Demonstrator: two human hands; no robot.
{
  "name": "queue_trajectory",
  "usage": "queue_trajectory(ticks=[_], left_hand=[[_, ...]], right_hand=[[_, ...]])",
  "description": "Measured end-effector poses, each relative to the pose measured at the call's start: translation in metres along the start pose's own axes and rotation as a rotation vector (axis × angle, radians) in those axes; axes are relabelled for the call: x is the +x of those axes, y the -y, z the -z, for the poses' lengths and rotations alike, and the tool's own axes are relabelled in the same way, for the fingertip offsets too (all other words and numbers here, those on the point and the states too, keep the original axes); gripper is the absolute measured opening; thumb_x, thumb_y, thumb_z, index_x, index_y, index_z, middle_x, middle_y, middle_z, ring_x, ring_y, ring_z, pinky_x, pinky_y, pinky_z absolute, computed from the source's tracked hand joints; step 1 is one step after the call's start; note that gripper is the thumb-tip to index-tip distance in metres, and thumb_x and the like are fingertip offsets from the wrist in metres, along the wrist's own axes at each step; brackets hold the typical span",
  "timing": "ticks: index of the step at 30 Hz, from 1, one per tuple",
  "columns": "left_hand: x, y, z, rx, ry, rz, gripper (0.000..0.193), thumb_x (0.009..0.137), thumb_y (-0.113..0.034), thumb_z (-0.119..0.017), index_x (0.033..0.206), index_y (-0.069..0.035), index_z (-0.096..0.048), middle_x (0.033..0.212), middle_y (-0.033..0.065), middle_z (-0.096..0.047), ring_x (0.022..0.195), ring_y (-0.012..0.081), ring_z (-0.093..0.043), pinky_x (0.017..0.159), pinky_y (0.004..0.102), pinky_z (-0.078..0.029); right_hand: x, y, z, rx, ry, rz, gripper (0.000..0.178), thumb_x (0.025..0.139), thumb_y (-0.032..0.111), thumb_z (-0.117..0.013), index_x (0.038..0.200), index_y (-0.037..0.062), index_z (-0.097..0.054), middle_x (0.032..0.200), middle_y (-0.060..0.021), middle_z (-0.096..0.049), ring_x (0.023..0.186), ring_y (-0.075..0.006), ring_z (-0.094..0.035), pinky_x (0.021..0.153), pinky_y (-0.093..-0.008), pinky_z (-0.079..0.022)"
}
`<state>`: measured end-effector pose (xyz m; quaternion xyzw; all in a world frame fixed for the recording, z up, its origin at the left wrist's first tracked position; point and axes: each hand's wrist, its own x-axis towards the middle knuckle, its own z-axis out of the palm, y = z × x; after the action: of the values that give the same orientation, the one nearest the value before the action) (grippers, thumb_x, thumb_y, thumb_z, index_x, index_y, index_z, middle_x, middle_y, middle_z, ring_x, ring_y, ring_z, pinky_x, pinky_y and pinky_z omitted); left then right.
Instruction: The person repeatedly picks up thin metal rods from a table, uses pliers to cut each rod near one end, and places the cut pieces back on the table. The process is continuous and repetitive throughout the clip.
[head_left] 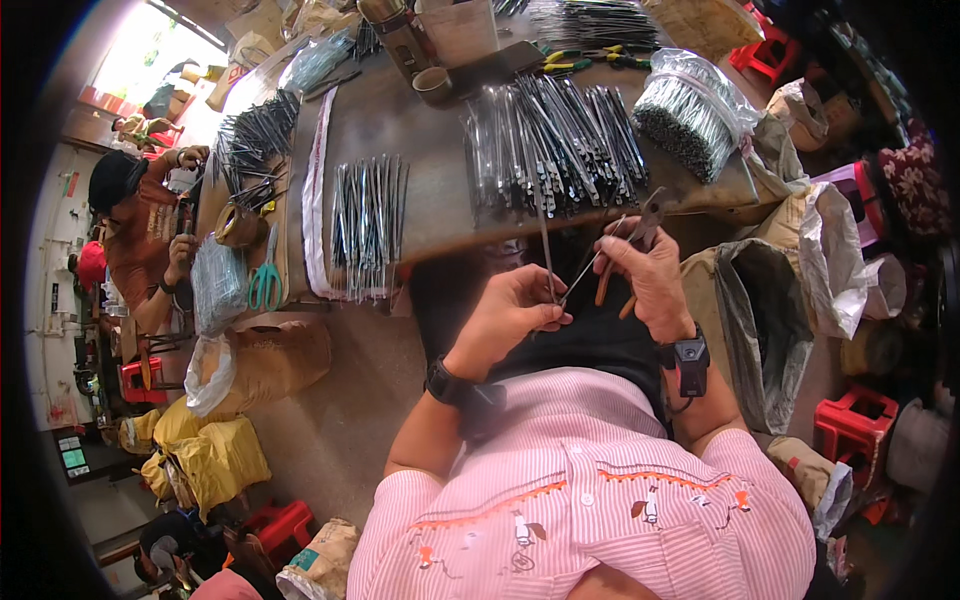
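Note:
My left hand is closed, its thumb and fingers pinching the lower end of a long thin metal strip that points up toward the table. My right hand is wrapped round a pair of pliers with reddish-brown handles, jaws pointing up. Between its thumb and finger runs a second thin metal piece, slanting down to meet the first at my left fingertips. Just beyond my hands, a large pile of dark, shiny metal strips lies on the table. To its left is a smaller row of similar strips.
A plastic-wrapped bundle of thin metal rods sits at the table's right. Green-and-yellow pliers, a cup and a flask stand farther back. Teal scissors hang at left, near another person. Sacks and red stools crowd the right.

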<state>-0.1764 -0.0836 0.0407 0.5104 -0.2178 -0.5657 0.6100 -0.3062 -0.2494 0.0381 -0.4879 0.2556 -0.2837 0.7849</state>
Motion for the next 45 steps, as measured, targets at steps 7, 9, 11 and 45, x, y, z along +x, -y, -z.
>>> queue_trajectory(ticks=[7,9,11,45], left_hand=[[0.002,0.002,-0.006,-0.083,-0.005,0.086,0.024,0.079,0.005,-0.067,0.102,0.004,-0.063,0.088,0.0091,-0.066,0.079,0.0211,-0.069,0.07,0.0282,-0.057],[0.003,0.003,-0.006,-0.083,-0.009,0.074,0.024,0.079,0.005,-0.067,0.103,0.004,-0.063,0.088,0.0096,-0.066,0.079,0.0215,-0.069,0.071,0.0284,-0.057],[0.003,0.005,-0.007,-0.081,0.009,0.072,0.023,0.079,0.004,-0.067,0.102,0.004,-0.063,0.089,0.01,-0.066,0.079,0.0215,-0.069,0.071,0.0287,-0.057],[0.02,0.016,-0.014,-0.27,-0.179,0.073,0.009,0.087,-0.007,-0.066,0.094,-0.004,-0.062,0.073,-0.0002,-0.061,0.05,0.0045,-0.049,0.043,0.0171,-0.034]], right_hand=[[-0.006,-0.001,0.007,0.119,-0.02,-0.139,0.01,0.086,0.006,-0.065,0.092,0.0,-0.06,0.082,-0.0096,-0.065,0.066,-0.0153,-0.063,0.06,-0.0282,-0.053],[-0.006,0.0,0.008,0.119,-0.039,-0.122,0.01,0.088,0.008,-0.065,0.092,-0.0003,-0.06,0.083,-0.0106,-0.065,0.066,-0.0152,-0.063,0.061,-0.0284,-0.053],[-0.005,0.0,0.009,0.09,-0.044,-0.088,0.011,0.088,0.009,-0.064,0.092,-0.0005,-0.061,0.084,-0.0117,-0.066,0.065,-0.015,-0.063,0.061,-0.0284,-0.053],[-0.007,-0.019,0.009,0.324,-0.085,-0.35,0.032,0.094,0.027,-0.054,0.091,-0.0036,-0.062,0.093,-0.0178,-0.066,0.082,-0.0231,-0.065,0.07,-0.0308,-0.054]])
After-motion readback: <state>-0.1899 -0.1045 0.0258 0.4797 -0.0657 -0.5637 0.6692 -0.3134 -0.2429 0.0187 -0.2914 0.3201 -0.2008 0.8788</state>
